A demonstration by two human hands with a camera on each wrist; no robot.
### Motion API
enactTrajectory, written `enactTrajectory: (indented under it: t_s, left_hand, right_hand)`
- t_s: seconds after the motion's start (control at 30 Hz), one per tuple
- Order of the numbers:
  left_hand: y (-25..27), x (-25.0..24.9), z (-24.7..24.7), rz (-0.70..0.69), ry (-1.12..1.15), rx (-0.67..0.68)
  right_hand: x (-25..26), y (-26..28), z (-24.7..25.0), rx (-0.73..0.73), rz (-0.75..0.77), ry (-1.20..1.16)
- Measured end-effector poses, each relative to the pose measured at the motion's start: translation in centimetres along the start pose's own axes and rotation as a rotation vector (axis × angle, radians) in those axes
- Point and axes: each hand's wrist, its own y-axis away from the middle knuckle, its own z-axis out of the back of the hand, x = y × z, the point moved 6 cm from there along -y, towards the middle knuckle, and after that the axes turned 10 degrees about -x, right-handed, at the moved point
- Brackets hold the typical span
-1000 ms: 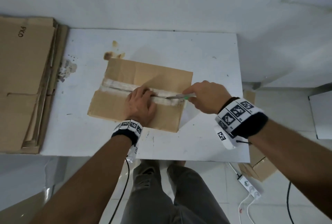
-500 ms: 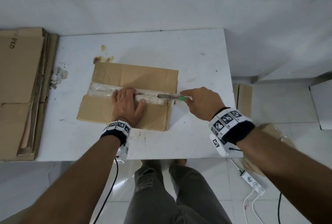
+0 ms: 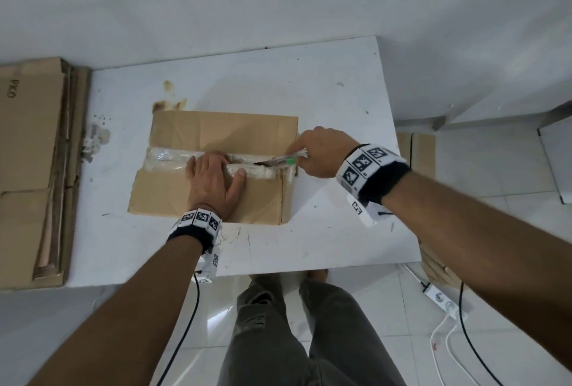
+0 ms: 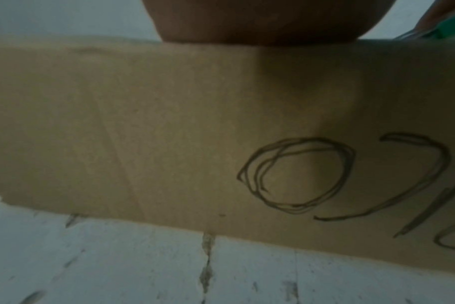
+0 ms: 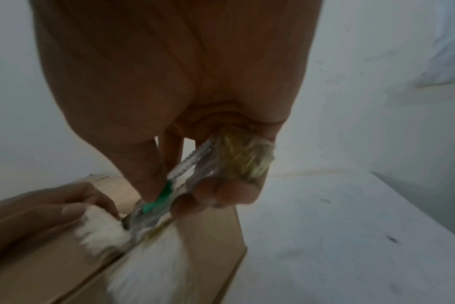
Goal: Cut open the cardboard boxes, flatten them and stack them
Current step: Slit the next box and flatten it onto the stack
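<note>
Head view: cardboard box [image 3: 216, 138] sits mid white table [image 3: 325, 231]. Left hand [image 3: 213, 184] lies flat on the taped seam [image 3: 167, 158], fingers straight. Right hand [image 3: 322, 153] grips a utility knife [image 3: 281, 161], blade at the seam. Flattened cardboard stack [image 3: 31, 169] at table's left.

Left wrist view: box side with marker scrawl [image 4: 299, 174].

Right wrist view: fingers [image 5: 221, 193] curled round the clear handle.
</note>
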Motion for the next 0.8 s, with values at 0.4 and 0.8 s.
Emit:
enactTrajectory:
  t_s: [0.4, 0.8]
  left_hand:
    - [0.3, -0.6, 0.3, -0.038, 0.051, -0.04]
    - [-0.7, -0.6, 0.6, 0.005, 0.008, -0.079]
  right_hand:
    - [-1.5, 0.3, 1.1, 0.013, -0.023, 0.039]
    - [-2.0, 2.5, -1.4, 0.04, -0.108, -0.097]
